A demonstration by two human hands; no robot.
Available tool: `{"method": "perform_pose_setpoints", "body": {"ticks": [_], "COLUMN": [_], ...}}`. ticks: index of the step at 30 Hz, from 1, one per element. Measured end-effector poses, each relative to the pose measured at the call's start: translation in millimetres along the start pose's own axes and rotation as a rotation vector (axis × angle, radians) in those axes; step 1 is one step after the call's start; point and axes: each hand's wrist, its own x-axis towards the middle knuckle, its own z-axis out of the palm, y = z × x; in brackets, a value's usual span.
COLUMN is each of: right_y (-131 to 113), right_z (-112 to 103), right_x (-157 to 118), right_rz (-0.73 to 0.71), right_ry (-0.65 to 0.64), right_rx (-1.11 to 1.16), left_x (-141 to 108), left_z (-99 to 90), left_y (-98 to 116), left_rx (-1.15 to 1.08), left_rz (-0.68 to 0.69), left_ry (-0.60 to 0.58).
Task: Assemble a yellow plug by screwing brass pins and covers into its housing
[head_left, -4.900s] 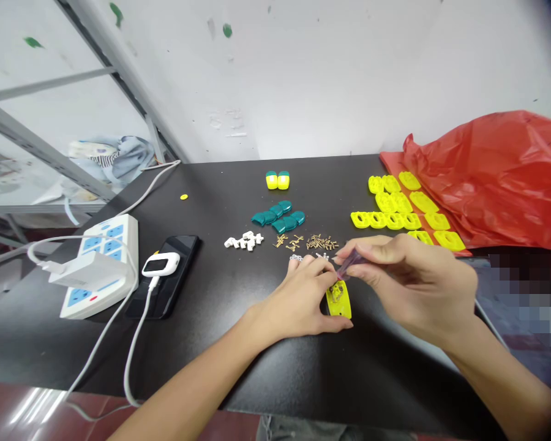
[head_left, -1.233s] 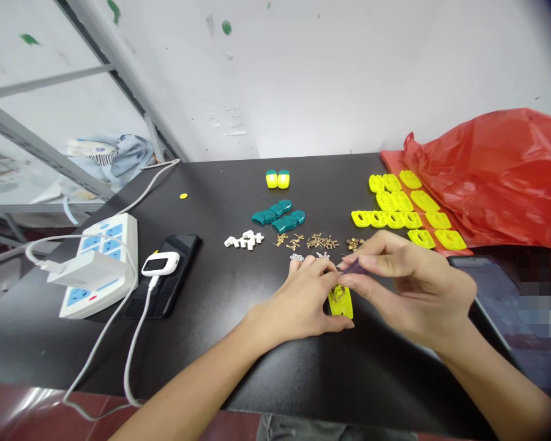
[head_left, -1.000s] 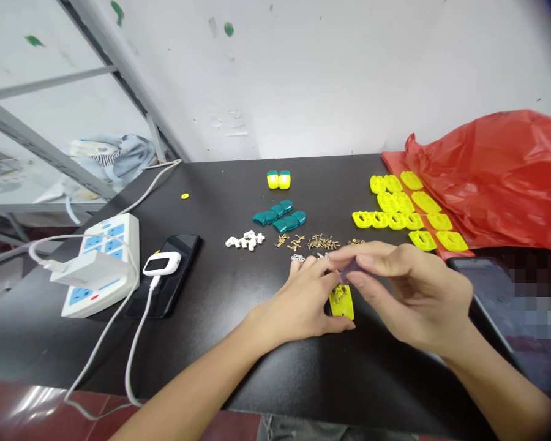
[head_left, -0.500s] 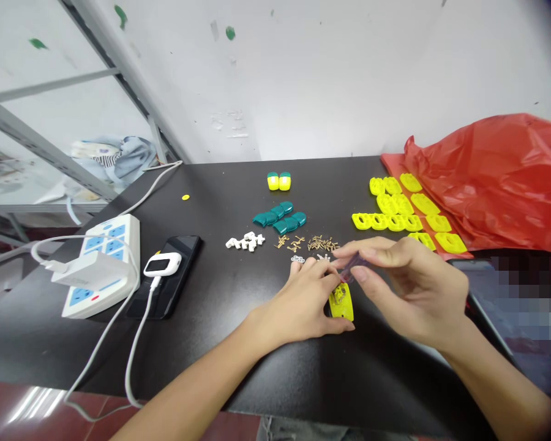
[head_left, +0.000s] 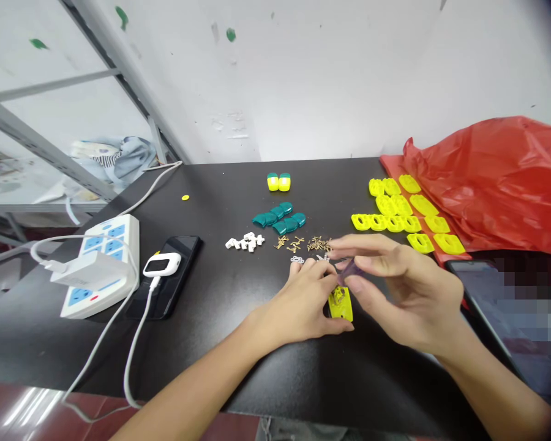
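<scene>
Pinching screwdriver (head_left: 351, 271), right fingers (head_left: 371, 244) — left hand (head_left: 298, 300) gripping yellow casing (head_left: 342, 312), black table (head_left: 202, 367), white wall (head_left: 321, 92)

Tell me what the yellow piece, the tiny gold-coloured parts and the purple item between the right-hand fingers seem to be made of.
The yellow piece looks like moulded plastic: opaque, saturated colour with a mild gloss. The gold-coloured parts look like brass, going by their metallic tone, though they are too small to be sure. The purple item looks like translucent plastic, with a glassy sheen, but it is partly blurred.
</scene>
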Motion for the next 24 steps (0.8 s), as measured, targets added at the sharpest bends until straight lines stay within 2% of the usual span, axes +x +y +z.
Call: {"method": "perform_pose_setpoints", "body": {"ticks": [15, 24], "right_y": [-2.5, 3.5], "right_z": [3.6, -1.4], "right_x": [5.9, -2.3], "right_rz": [-0.045, 0.007], "right_ry": [0.06, -0.004], "right_rx": [-0.037, 0.005], "left_x": [0.6, -0.4], "left_z": [-0.9, 0.3], "left_y": [1.6, -0.7], "left_rx": [0.016, 0.001], "left_rz": [-0.02, -0.01], "left_ry": [-0.013, -0.019]}}
